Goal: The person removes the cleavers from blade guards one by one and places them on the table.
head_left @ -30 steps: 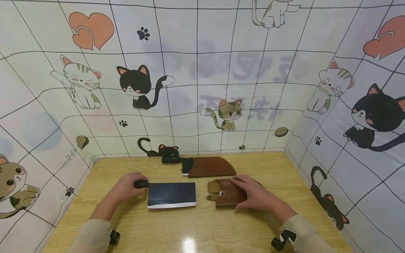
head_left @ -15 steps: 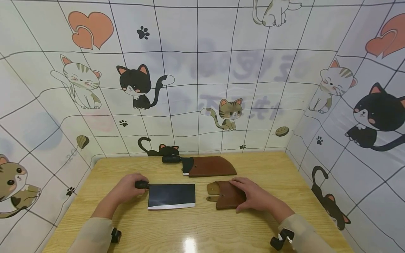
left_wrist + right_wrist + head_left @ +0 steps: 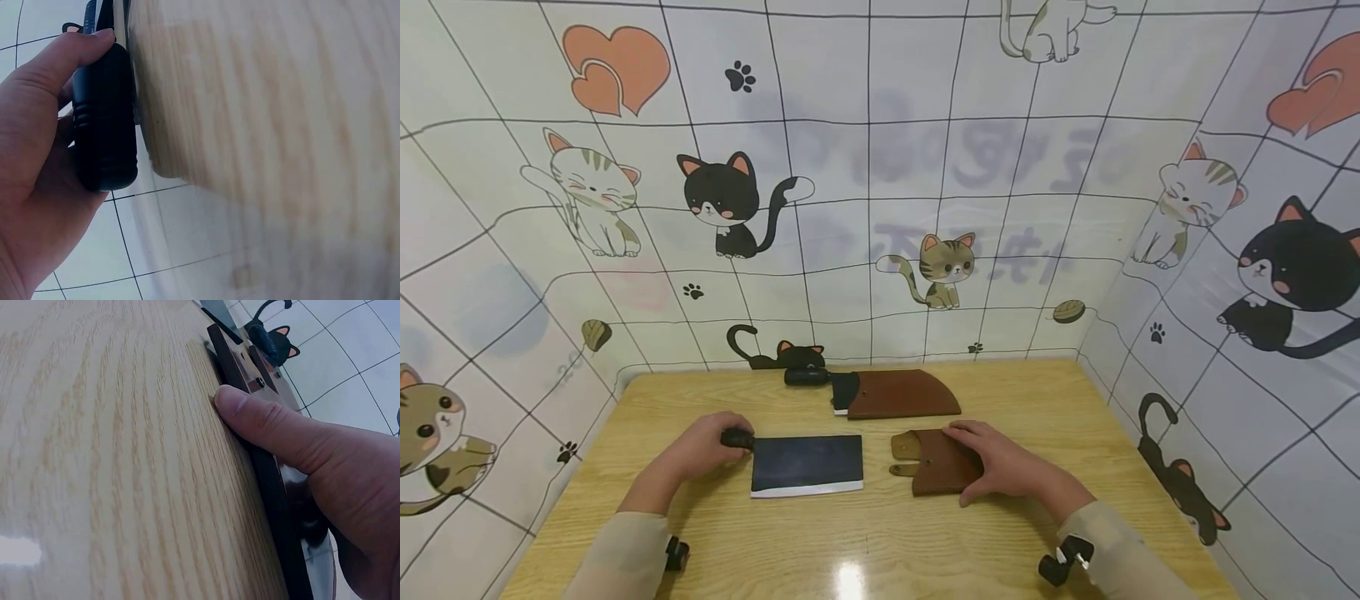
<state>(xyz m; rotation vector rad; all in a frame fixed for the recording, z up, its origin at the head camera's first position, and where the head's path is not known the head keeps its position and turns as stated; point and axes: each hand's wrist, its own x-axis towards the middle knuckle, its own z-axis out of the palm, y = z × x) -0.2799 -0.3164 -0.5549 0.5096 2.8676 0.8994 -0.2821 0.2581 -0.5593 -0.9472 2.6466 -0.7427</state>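
My left hand's fingers and thumb clamp the black handle of the bare cleaver; my right hand grips the brown leather sheath between thumb and fingers. On the wooden table, both have just shifted slightly toward me, away from the sheathed cleaver, but blade and sheath remain apart, so I judge the cleaver positioned yet unsheathed.

- Passable across the near middle of the table.
- Free but narrow between the black cleaver and brown sheath.
- Blocked at far centre by the sheathed cleaver, beyond by the wall.
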